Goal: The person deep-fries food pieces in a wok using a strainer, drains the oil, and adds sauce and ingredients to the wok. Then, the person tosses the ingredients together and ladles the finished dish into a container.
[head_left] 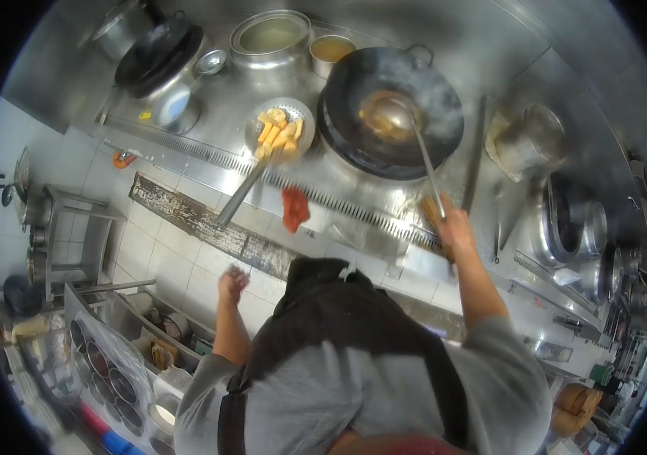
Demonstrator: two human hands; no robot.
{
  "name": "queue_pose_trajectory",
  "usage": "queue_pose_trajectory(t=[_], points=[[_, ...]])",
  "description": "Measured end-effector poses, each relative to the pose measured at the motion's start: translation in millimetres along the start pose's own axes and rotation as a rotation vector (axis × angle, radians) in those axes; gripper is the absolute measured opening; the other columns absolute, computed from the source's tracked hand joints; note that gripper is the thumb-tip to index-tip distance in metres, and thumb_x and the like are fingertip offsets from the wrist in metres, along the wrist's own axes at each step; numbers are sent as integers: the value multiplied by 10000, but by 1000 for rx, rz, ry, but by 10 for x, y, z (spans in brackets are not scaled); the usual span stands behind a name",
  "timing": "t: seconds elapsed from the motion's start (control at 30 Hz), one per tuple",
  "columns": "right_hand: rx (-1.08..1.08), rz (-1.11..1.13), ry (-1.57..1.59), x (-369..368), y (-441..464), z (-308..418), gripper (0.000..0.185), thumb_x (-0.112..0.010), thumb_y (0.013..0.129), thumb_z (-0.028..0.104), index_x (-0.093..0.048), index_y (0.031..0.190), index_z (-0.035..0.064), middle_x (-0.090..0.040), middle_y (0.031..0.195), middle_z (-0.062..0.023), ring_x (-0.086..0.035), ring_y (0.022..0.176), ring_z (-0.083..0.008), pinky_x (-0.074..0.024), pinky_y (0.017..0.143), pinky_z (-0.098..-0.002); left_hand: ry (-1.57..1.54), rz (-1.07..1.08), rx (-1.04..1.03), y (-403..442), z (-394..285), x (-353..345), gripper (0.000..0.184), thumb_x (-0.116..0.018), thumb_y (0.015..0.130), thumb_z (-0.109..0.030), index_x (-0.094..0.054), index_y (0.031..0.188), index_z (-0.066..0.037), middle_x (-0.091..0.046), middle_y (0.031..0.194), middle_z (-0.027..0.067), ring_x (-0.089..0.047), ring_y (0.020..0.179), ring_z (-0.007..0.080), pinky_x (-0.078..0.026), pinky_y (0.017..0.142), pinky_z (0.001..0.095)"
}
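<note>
My right hand [456,230] is closed around the long handle of a metal ladle [392,115]. The ladle's bowl rests low in a black wok [350,144], amid brownish liquid [374,106], with steam rising. My left hand [234,282] hangs in front of the stove edge, slightly blurred, fingers loosely bent and apart, nothing visible in it. Nearest to it is the handle of a perforated strainer [250,135], which lies on the stove left of the wok. Several yellow fried pieces [279,136] sit in the strainer. A red cloth [294,209] hangs at the stove's front edge.
Behind the strainer stand a large pot [269,67] and a smaller pot of amber liquid [332,50]. Another black wok [158,59] is at the far left, near a metal pot [175,110]. A metal container [530,138] stands right. Below left is a shelf [84,216].
</note>
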State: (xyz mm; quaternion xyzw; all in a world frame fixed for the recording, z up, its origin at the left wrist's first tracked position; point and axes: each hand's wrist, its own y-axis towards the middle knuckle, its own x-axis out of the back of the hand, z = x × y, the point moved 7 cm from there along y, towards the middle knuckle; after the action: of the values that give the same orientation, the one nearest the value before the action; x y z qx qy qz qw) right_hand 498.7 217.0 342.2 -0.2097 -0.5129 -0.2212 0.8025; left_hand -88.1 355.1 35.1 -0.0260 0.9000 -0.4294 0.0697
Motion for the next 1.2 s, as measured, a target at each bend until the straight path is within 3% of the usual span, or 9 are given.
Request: queue_pose_trajectory(t=[0.17,0.23,0.33,0.5,0.7,0.97,1.03,1.07,1.2], points=[[-113,41,-157,-297,234,222,509,-512,822,136,-393,1311,59,-568,1029,-294,-589,897,-418,-461,793,-483,-98,334,-98,-13,-1392,-826,494,-461,927,-386,-494,1097,77,-579,1035,204,-609,910,298,-530,769,358],[-144,59,-118,-395,71,92,550,-533,819,189,-376,1345,165,-525,1127,-291,-541,1024,-408,-451,853,-462,-53,452,-67,-197,-1771,-1208,472,-469,926,-356,-504,1088,86,-589,1028,200,-615,901,285,-536,759,349],[205,-266,-155,-399,-28,-103,546,-525,817,186,-380,1343,175,-555,1052,-310,-558,983,-420,-462,834,-463,84,610,23,71,-1871,-1464,417,-486,919,-291,-525,1073,94,-611,994,181,-625,871,255,-544,724,333],[-255,90,-191,-421,319,38,566,-511,800,111,-375,1349,119,-563,1087,-281,-560,1018,-395,-445,855,-476,331,711,159,5,-1834,-1744,259,-542,846,-156,-559,1009,45,-618,838,102,-593,687,171,-493,550,250],[17,-163,-30,-222,-118,182,543,-560,804,149,-412,1324,200,-562,1123,-234,-543,1046,-385,-433,876,-470,335,697,42,-273,-1954,-1959,125,-544,773,-30,-502,888,-2,-557,744,101,-474,514,114,-396,408,215],[-260,42,-147,-542,278,168,611,-460,776,38,-339,1363,160,-611,918,-274,-593,908,-412,-459,809,-496,269,616,-56,-879,-2018,-1932,144,-528,758,13,-488,894,38,-541,710,109,-476,490,129,-399,404,231],[-112,-19,-56,-597,72,142,670,-481,765,56,-303,1394,203,-610,945,-266,-593,907,-409,-462,811,-485,254,587,-87,-1051,-2154,-1951,145,-524,756,21,-487,895,43,-536,703,108,-476,487,131,-400,401,237],[-59,-18,-30,-300,-131,324,605,-528,773,62,-374,1353,137,-488,1223,-269,-513,1094,-385,-427,910,-432,261,552,-126,-1133,-2248,-1962,121,-539,745,20,-492,854,47,-518,640,102,-472,458,142,-399,393,252],[-96,0,11,-281,-64,-131,594,-519,763,28,-396,1334,135,-494,1223,-255,-519,1072,-394,-457,860,-436,285,504,-209,-1432,-2529,-2130,103,-548,734,14,-495,815,49,-498,577,96,-470,429,153,-396,377,256]])
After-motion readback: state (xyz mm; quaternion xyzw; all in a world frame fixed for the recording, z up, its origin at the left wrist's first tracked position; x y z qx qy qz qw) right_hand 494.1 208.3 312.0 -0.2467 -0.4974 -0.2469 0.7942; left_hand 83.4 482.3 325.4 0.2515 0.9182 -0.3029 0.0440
